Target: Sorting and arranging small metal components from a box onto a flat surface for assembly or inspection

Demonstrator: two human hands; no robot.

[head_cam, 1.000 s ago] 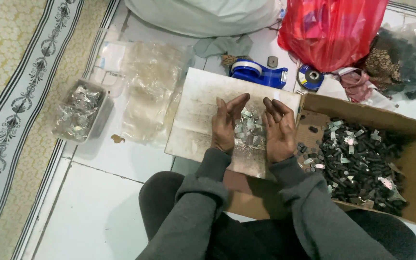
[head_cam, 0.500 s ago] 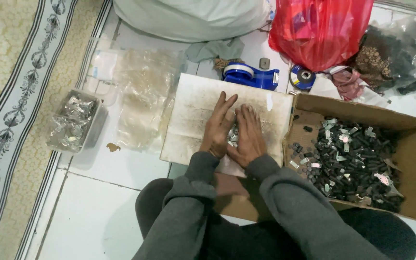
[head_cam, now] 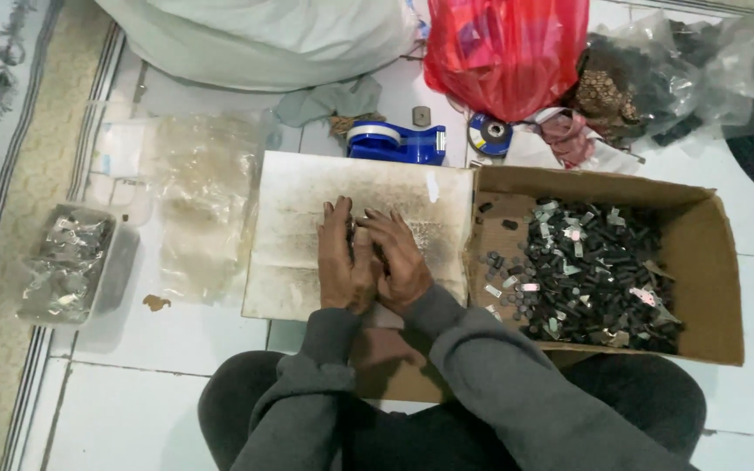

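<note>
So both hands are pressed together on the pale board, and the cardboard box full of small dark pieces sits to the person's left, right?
Not quite. In the head view the cardboard box of small dark pieces sits to the person's right. The left hand and right hand do lie together on the pale board.

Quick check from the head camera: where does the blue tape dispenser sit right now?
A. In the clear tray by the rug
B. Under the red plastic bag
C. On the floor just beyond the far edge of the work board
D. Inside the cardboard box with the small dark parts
C: the blue tape dispenser lies on the tiled floor just past the far edge of the work board, outside the cardboard box.
</note>
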